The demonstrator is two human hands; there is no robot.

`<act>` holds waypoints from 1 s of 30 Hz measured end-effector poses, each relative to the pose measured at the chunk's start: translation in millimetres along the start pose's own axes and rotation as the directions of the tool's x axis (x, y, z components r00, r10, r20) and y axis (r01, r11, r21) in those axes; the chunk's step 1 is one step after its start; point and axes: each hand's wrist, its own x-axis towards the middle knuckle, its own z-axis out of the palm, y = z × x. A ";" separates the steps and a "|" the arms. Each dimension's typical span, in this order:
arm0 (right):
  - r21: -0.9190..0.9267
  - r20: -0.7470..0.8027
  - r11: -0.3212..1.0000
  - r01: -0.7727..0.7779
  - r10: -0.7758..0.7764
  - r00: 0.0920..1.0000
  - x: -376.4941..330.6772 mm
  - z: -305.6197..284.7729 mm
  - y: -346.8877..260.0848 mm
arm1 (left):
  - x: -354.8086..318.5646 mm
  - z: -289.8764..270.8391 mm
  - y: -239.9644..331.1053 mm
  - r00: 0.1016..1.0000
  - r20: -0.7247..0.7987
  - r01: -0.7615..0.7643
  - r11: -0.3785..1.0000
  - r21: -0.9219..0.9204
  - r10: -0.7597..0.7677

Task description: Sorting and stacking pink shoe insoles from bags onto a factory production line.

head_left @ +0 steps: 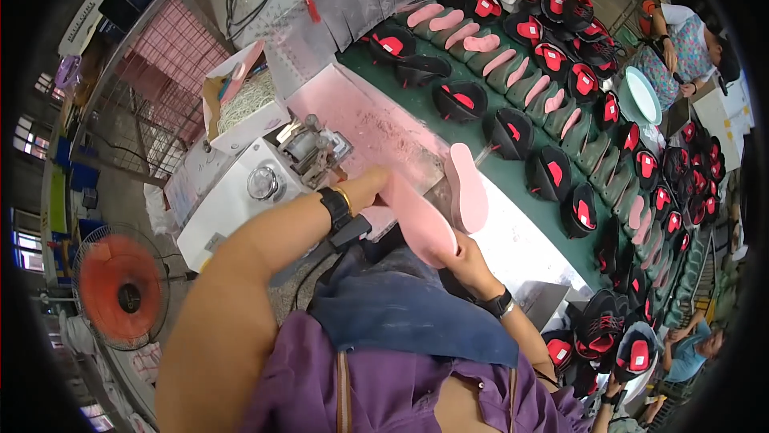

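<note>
A pink shoe sole (415,221) is held in front of my body, stretched between both hands. My left hand (367,187) grips its far left end, with the fingers partly hidden behind it. My right hand (471,265) pinches the near right end, thumb on top. Just beyond it, a second pink sole (466,191) lies at the edge of the white tabletop (521,234). Close to my left hand is a small metal machine (308,147) with a dusty, worn look, beside a white housing with a round knob (263,183).
Black-and-red shoes (510,135) and rows of pink soles (501,62) cover a green conveyor belt (448,130). Pink dust coats the board (360,116). A white box of strings (244,104) stands behind the machine. An orange fan (120,289) is at left. Co-workers (681,40) sit at right.
</note>
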 end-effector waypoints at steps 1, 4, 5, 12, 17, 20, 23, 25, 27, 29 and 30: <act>0.161 -0.057 0.982 -0.097 0.108 0.993 2.2 1.5 29.1 | 5.5 9.1 9.9 1.000 0.022 0.006 1.000 0.011 -0.007; 0.462 -0.051 0.858 -0.224 0.278 0.959 6.5 9.1 51.9 | -8.5 32.5 37.7 0.987 -0.091 -0.132 0.991 0.024 0.134; 0.608 -0.005 0.756 -0.244 0.312 0.950 8.8 13.1 52.4 | -18.5 41.0 38.0 0.985 -0.057 -0.167 0.979 -0.115 0.162; 0.772 0.121 0.547 -0.323 0.373 0.920 24.4 32.5 93.3 | -13.8 41.1 -67.4 0.977 0.179 -0.068 0.968 -0.243 0.114; 0.658 0.090 0.571 -0.491 0.588 0.804 13.3 38.8 102.9 | 37.3 15.5 -104.6 0.992 0.115 -0.012 0.955 -0.297 0.049; 0.688 0.091 0.512 -0.515 0.642 0.761 -22.3 22.0 120.0 | 59.5 30.8 -99.6 0.997 0.072 -0.011 0.941 -0.338 0.037; 0.707 0.058 0.479 -0.520 0.694 0.718 -57.0 9.4 128.6 | 79.6 47.9 -92.5 0.998 0.063 -0.004 0.927 -0.375 0.030; 0.705 0.044 0.476 -0.525 0.710 0.703 -65.5 11.7 127.1 | 109.6 38.7 -111.6 0.993 0.101 -0.022 0.947 -0.320 0.057; 0.712 0.012 0.476 -0.515 0.726 0.687 -67.7 14.3 127.0 | 142.7 29.3 -131.2 0.997 0.027 -0.070 0.974 -0.215 0.078; 0.715 -0.021 0.484 -0.504 0.735 0.678 -73.5 14.1 131.4 | 153.0 40.0 -136.9 0.995 -0.005 -0.103 0.990 -0.098 0.103; 0.713 -0.044 0.496 -0.495 0.737 0.674 -75.2 13.7 132.6 | 153.7 44.6 -138.6 0.983 -0.091 -0.165 0.981 -0.097 0.157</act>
